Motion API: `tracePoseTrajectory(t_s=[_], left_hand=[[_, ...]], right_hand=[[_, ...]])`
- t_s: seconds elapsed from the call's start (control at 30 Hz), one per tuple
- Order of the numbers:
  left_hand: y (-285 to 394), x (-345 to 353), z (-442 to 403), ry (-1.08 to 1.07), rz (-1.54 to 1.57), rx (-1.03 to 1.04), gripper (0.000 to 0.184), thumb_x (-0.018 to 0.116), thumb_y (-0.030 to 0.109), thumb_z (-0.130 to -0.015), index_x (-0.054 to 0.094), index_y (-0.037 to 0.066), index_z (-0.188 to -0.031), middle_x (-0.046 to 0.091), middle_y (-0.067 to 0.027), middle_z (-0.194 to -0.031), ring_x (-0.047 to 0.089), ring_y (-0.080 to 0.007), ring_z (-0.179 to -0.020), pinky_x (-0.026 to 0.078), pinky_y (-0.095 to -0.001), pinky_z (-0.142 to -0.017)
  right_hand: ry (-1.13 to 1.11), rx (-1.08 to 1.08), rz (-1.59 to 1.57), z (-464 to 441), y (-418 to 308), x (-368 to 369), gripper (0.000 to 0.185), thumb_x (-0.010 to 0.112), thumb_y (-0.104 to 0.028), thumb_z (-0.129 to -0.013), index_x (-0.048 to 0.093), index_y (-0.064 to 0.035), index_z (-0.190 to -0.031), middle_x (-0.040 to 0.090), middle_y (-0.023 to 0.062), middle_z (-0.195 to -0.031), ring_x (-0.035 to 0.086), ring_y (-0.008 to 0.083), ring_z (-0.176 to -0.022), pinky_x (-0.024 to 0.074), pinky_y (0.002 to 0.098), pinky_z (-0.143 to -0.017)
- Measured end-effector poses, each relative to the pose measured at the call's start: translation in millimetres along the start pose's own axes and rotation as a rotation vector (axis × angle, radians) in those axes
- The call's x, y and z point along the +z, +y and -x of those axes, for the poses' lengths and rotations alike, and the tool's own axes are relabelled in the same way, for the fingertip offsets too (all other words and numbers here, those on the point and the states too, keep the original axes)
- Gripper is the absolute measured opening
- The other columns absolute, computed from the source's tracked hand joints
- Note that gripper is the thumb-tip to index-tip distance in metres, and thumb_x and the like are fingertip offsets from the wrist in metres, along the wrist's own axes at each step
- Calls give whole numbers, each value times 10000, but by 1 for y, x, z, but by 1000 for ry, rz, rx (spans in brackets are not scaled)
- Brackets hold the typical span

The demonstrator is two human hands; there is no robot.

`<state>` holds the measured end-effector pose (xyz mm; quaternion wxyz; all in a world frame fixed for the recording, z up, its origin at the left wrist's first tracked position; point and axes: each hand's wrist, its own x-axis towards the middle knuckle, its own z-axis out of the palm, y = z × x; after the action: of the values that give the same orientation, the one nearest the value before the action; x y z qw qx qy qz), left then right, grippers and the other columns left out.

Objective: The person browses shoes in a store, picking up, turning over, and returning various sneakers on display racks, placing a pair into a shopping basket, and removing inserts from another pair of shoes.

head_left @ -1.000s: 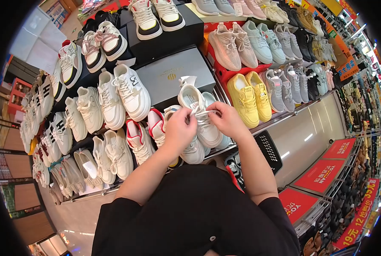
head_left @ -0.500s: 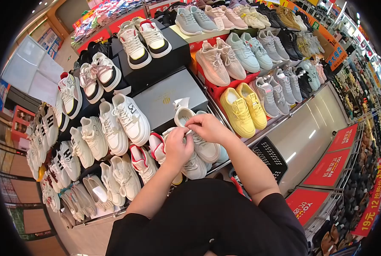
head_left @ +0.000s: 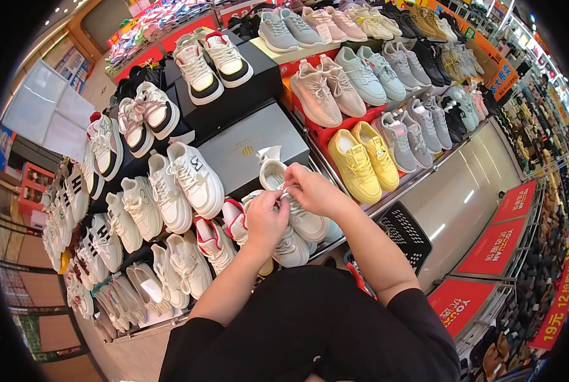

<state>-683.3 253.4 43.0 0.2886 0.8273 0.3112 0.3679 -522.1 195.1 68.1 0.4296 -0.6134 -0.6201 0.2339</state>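
Long metal-edged display shelf (head_left: 386,202) is running across a bright shop, carrying rows of paired shoes. Near its front edge, a white lace-up sneaker (head_left: 311,228) is sitting with its toe pointing toward the person and its heel toward a flat grey box with a gold emblem (head_left: 224,160). Yellow sneakers (head_left: 355,167) are standing to its right, and a white shoe with red lining (head_left: 234,219) is standing to its left.

Both hands are working over the sneaker's upper front. The left hand (head_left: 267,219) is closing its thumb and fingers on the white lace (head_left: 289,187), and the right hand (head_left: 311,191) is pinching the same lace just beside it, so each grip is together with the fingertips nearly meeting. Those fingers are hiding most of the lace, so whether a knot is forming is impossible to tell.

The step in hand appears to be close handling of the lace. The next move, as judged here, is calling for light, even fingertip tension, with the sneaker staying steady among its neighbours.
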Motion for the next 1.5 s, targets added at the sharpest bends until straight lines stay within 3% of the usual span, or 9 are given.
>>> tracePoseTrajectory(t_s=[0.27, 0.33, 0.37, 0.4, 0.5, 0.53, 0.63, 1.03, 1.5], left_hand=[[7, 0, 1, 36, -121, 114, 143, 697, 67, -748, 639, 19, -869, 639, -128, -809, 622, -321, -779, 487, -423, -701], [7, -1, -2, 54, -71, 47, 149, 685, 53, -725, 634, -2, -854, 612, -110, -751, 596, -271, -710, 477, -358, -652], [7, -2, -3, 57, -72, 47, 149, 685, 53, -725, 634, -2, -854, 612, -110, -751, 596, -271, -710, 477, -358, -652], [7, -4, -4, 27, -47, -5, 140, 680, 55, -741, 632, -1, -860, 600, -88, -730, 579, -228, -679, 469, -334, -638], [7, -9, -6, -96, 103, -241, 113, 668, 59, -781, 631, -2, -868, 582, -35, -702, 537, -136, -634, 445, -281, -602], [6, -10, -7, -193, 233, -421, 97, 661, 62, -806, 631, -4, -870, 575, -5, -695, 513, -85, -621, 429, -252, -579], [-7, -5, -6, -226, 388, -468, 107, 653, 82, -861, 645, -19, -894, 579, 32, -696, 498, -34, -617, 404, -220, -542], [1, -25, -23, -442, 668, -704, 120, 627, 87, -907, 658, -18, -956, 590, 4, -667, 509, -53, -514, 412, -207, -466], [-12, -17, -13, -532, 467, -434, 145, 620, 110, -912, 643, 14, -1019, 604, 10, -732, 525, -47, -562, 418, -212, -471]], right_hand=[[51, 39, 77, 7, -4, 5, 270, 643, -55, -853, 484, -36, -1069, 685, 161, -864, 665, 366, -837, 518, 439, -710], [78, 42, 43, 6, -3, 8, 272, 656, -52, -837, 499, -34, -1058, 680, 162, -869, 660, 366, -840, 516, 435, -705], [230, -129, 141, 5, -3, 9, 269, 667, -41, -816, 524, -33, -1043, 670, 160, -870, 651, 364, -836, 513, 426, -699], [380, -302, 237, 4, -3, 10, 267, 678, -30, -794, 550, -32, -1029, 659, 158, -871, 643, 362, -832, 510, 417, -693], [531, -254, 301, 21, -11, 14, 214, 691, -13, -759, 604, -23, -954, 644, 148, -872, 628, 348, -819, 505, 401, -694], [528, -258, 300, 26, -10, 19, 214, 691, -13, -759, 604, -23, -954, 644, 148, -872, 628, 348, -819, 505, 401, -694], [351, -108, 59, 41, -4, 36, 126, 698, -24, -764, 644, -26, -878, 654, 127, -866, 634, 326, -816, 512, 396, -710], [457, -106, 110, 43, 5, 43, 124, 720, -85, -787, 684, -38, -896, 686, 110, -877, 648, 307, -847, 525, 391, -761], [560, -50, 323, 44, -3, 52, 168, 729, -94, -706, 629, -45, -832, 642, 92, -798, 624, 298, -763, 513, 402, -674]])
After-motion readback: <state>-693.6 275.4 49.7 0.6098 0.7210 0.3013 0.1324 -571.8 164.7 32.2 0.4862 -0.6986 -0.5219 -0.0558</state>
